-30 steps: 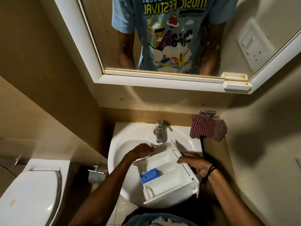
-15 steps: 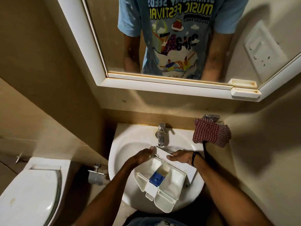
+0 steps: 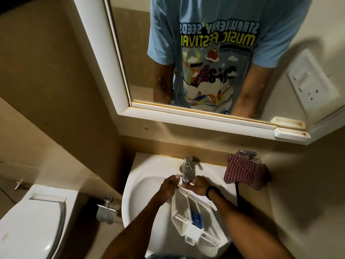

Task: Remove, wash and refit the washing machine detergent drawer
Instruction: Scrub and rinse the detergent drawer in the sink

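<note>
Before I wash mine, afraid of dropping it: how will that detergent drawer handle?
Probably stiff: the detergent drawer shows no sag though left hand and right hand hold only its far end. Likely light: thin-walled, hollow plastic. Smooth walls may turn slippery at the tap.

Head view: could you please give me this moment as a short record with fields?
drawer: white, tilted over sink, far end under tap
insert: blue, inside drawer
left hand: holds drawer's far end
right hand: holds drawer's far end too
cloth: red checked, right of tap
</note>
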